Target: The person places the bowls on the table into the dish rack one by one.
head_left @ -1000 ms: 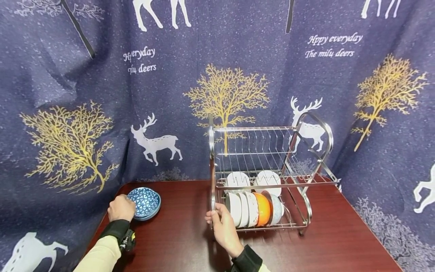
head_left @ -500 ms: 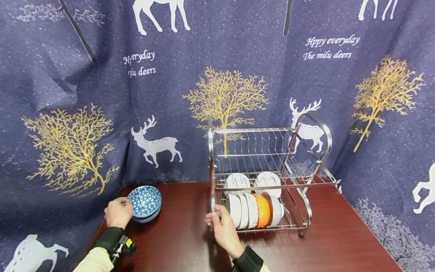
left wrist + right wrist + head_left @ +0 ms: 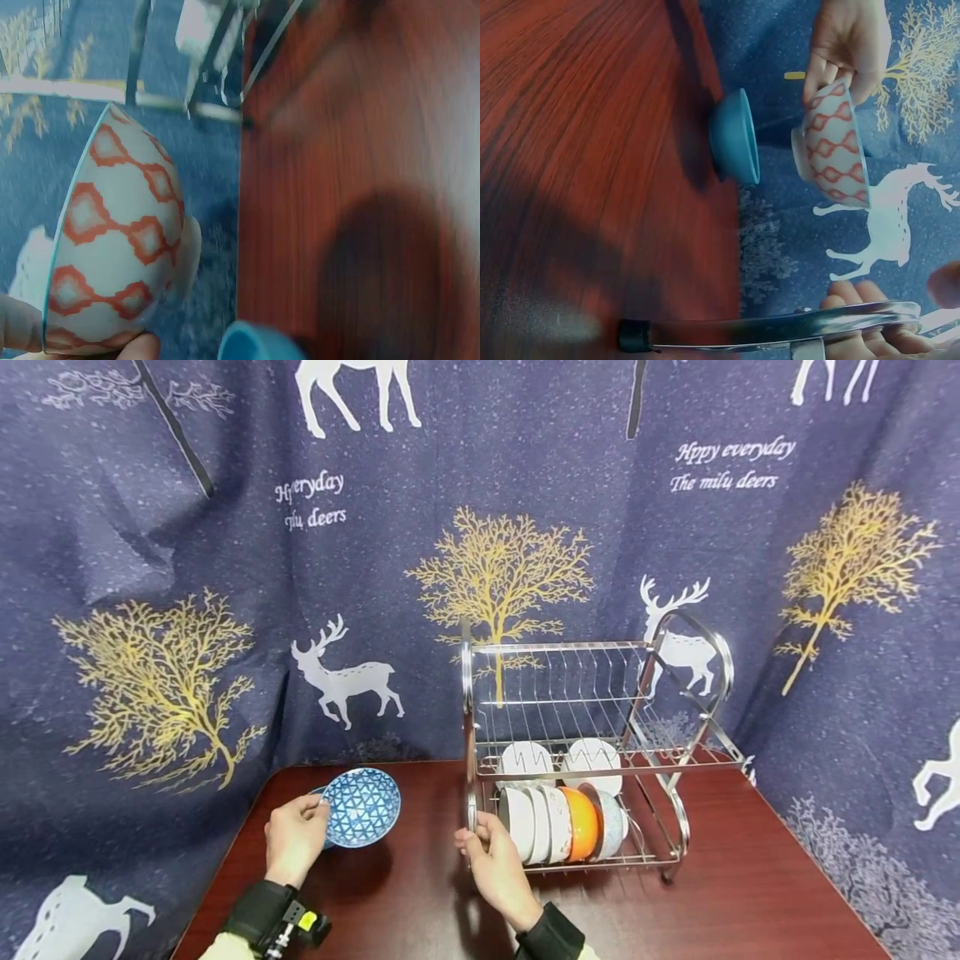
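My left hand (image 3: 295, 841) pinches the rim of a bowl (image 3: 363, 807), which has a blue triangle pattern inside and red diamond shapes on a white outside. In the right wrist view this bowl (image 3: 836, 146) is raised off the table. A plain blue bowl (image 3: 733, 139) stands on the table below it, mostly hidden in the head view. My right hand (image 3: 498, 870) holds the left upright of a two-tier metal dish rack (image 3: 570, 772), its fingers around the post (image 3: 780, 330) in the right wrist view.
On the rack's lower tier stand several white bowls (image 3: 517, 822), an orange bowl (image 3: 580, 823) and a pale speckled bowl (image 3: 611, 825). Two white dishes (image 3: 592, 766) stand behind them. A patterned curtain (image 3: 375, 552) hangs behind the red-brown table (image 3: 420, 893).
My left hand has lifted the patterned bowl off the plain blue one and carried it to the right, towards the rack. My right hand has stayed on the rack.
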Available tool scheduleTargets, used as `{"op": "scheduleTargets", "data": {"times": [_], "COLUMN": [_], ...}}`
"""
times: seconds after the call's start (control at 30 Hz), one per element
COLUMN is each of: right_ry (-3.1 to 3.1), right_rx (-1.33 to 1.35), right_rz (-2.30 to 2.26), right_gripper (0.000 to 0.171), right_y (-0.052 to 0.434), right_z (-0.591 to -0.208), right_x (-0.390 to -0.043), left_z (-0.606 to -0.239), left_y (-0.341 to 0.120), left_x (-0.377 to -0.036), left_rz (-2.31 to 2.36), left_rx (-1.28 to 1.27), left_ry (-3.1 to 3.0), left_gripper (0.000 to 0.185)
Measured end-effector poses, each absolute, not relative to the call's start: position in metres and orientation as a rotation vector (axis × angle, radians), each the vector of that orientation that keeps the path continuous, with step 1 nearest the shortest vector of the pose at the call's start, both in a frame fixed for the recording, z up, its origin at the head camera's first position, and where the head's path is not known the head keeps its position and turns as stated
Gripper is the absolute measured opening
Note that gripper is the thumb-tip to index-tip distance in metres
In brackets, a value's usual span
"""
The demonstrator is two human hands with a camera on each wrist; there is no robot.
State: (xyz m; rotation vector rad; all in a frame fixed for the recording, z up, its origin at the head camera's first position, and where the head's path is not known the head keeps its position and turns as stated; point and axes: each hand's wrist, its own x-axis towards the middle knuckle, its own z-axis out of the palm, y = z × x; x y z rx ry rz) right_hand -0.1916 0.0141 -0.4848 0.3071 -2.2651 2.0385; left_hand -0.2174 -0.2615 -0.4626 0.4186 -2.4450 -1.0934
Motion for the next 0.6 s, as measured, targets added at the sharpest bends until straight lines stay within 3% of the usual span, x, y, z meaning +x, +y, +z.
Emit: {"op": "scheduleTargets", "data": {"times": [0.37, 0.6], "right_ry": [-2.261, -2.301], "right_rx": [0.328, 0.393], "right_rz": [1.996, 1.835], "right_gripper": [0.057, 0.058], "right_y": [0.016, 0.018], "right_z": [-0.5, -0.494], "right_x": [-0.185, -0.179], "left_z": [-0.468, -0.466], "left_y": [-0.224, -0.204], "left_x": [-0.203, -0.191], "left_rz": [-1.165, -1.22], "left_rx": [0.233, 0.202], "left_ry": [-2.404, -2.41], "left_gripper": [0.017, 0.016]}}
